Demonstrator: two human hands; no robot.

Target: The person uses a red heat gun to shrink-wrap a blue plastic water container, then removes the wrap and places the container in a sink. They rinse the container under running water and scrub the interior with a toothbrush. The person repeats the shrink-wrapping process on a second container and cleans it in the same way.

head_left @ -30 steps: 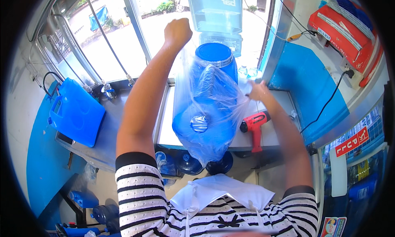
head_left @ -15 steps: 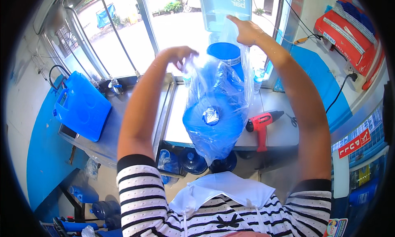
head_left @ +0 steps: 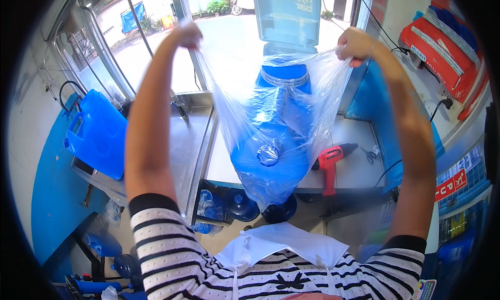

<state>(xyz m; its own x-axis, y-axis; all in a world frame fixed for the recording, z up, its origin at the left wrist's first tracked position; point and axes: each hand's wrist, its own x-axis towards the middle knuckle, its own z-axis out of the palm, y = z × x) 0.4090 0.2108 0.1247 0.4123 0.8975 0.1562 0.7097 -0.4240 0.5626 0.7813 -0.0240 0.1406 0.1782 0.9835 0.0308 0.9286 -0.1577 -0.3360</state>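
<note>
A clear plastic bag [head_left: 325, 94] is stretched wide between my two raised hands. My left hand [head_left: 186, 37], slightly blurred, is closed on one side of its mouth. On the other side my right hand [head_left: 356, 46] grips the bag's edge with curled fingers. Inside the bag, on the white counter, stands a large blue water jug [head_left: 271, 172], its capped neck showing through the film. Just behind it, partly seen through the plastic, is a blue container with a round lid [head_left: 284, 73].
Right of the jug lie a red heat gun [head_left: 329, 164] and scissors [head_left: 370, 154]. A blue jerrycan [head_left: 99, 136] stands on the steel sink counter [head_left: 179, 144] at left. Dark blue jugs [head_left: 242, 206] sit below the counter. A red box [head_left: 435, 45] is at far right.
My hands have moved apart, the left outward and up, the right outward and slightly down. Between them the bag's mouth has been pulled wide open.
</note>
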